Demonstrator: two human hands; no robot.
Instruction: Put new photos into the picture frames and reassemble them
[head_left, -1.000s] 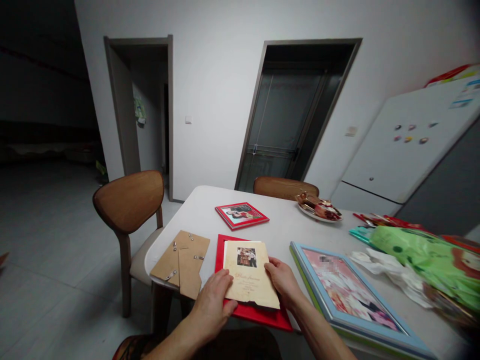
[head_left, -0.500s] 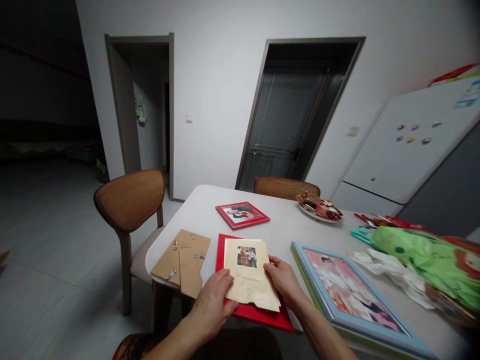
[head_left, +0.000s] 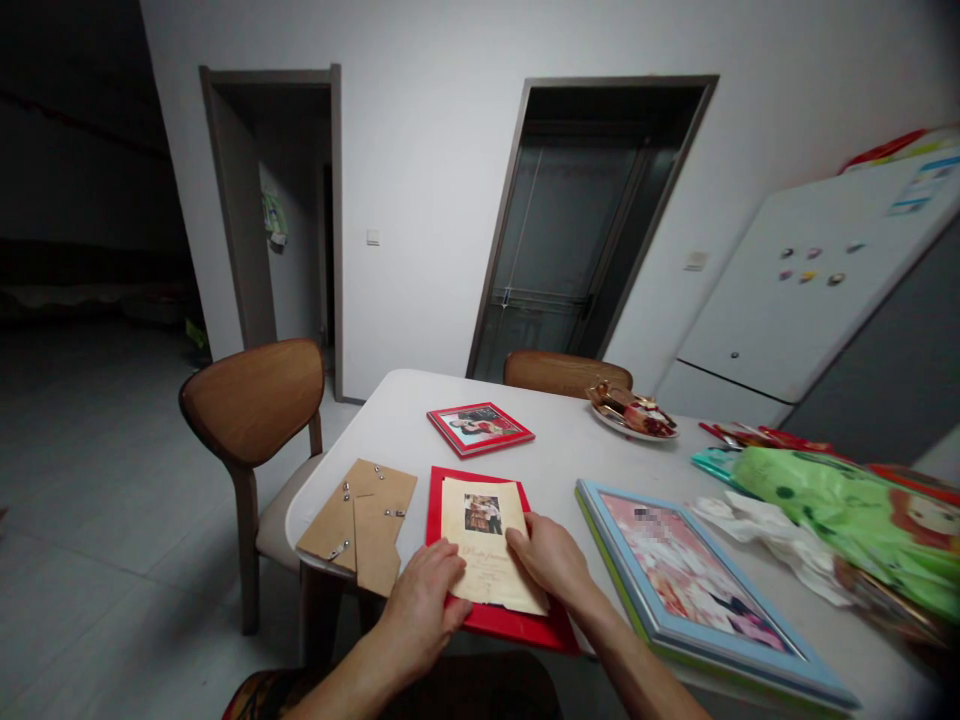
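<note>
The cream card (head_left: 487, 543) lies lengthwise on the red frame (head_left: 495, 623) at the surface's (head_left: 390, 410) near edge. Left hand (head_left: 422, 608) presses its near-left corner, right hand (head_left: 546, 555) its right edge (fingers flat, clamping nothing).

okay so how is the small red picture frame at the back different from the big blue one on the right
The small red frame is far smaller than the blue frame. The red frame lies far back on the table, out of both hands' reach; the blue frame lies at the near edge beside the right hand. The red frame has a red border, the blue one light blue. Both lie flat, picture up.
</note>
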